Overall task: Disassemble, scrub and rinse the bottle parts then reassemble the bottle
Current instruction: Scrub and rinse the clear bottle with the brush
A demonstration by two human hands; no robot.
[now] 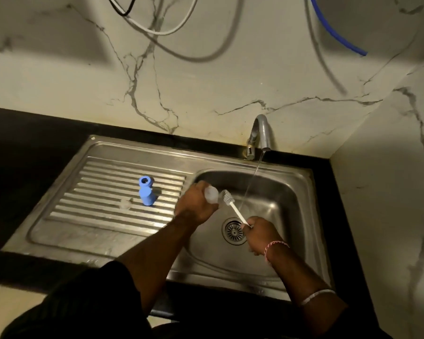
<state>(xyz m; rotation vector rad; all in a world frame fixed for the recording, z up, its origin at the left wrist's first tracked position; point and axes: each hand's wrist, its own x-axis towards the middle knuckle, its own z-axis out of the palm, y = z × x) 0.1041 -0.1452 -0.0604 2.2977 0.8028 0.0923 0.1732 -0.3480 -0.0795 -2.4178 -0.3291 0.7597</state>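
Currently we are in the scrubbing step. Our left hand [198, 206] has its fingers curled round a small translucent bottle part [211, 193], held over the left edge of the sink basin [283, 204]. Our right hand [257, 234] pinches the lower end of the white bottle brush [233, 206], whose bristle head sits just beside the part's open end; we cannot tell whether the bristles are touching it. The faucet [261, 133] is running, and its stream falls into the basin just right of the brush without striking it.

The blue bottle body [146, 192] stands upright on the ribbed drainboard [96, 192], well apart from both hands. A small clear piece [125, 203] lies just beside it; its identity is too faint to confirm.

We judge the task to be roughly midway: the parts are separated and reassembly is not yet begun. The next move calls for working the bristles into the opening, then bringing the part under the stream.
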